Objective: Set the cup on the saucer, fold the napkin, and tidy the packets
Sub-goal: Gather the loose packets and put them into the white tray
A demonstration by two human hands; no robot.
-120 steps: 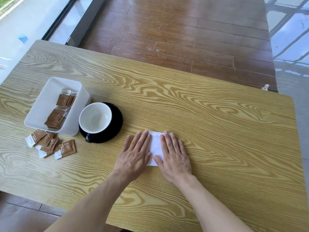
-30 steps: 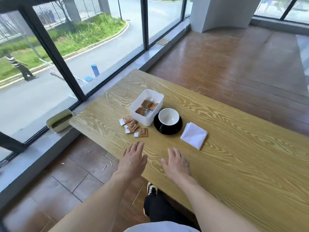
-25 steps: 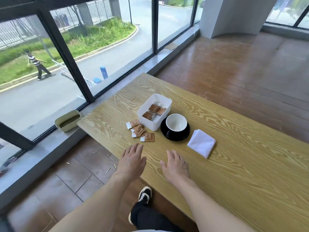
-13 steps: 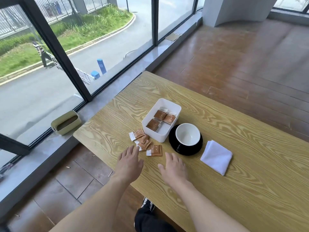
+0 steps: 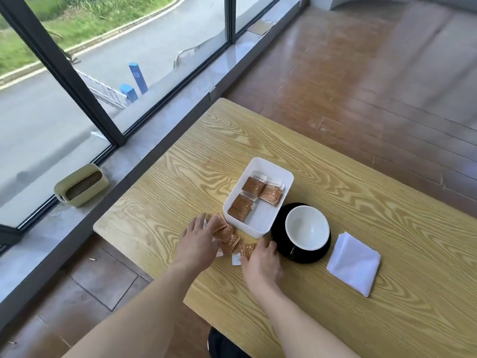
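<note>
A white cup (image 5: pixel 307 227) stands on a black saucer (image 5: pixel 280 233) on the wooden table (image 5: pixel 361 202). To its right lies a folded white napkin (image 5: pixel 355 263). A white tray (image 5: pixel 260 229) left of the saucer holds several brown packets (image 5: pixel 255 193). More loose brown packets (image 5: pixel 231 237) lie on the table in front of the tray. My left hand (image 5: pixel 197 242) rests flat over the left end of this loose pile, fingers spread. My right hand (image 5: pixel 260 260) touches the packet at the right end, fingers curled on it.
The table's left edge is near a glass wall with a grey sill. A pale green container (image 5: pixel 81 188) sits on that sill. Brown wooden floor lies beyond the table. A dark shoe (image 5: pixel 224 344) shows under the table's near edge.
Both hands have moved forward from the table's near edge onto the loose packets. The view has come closer to the table.
</note>
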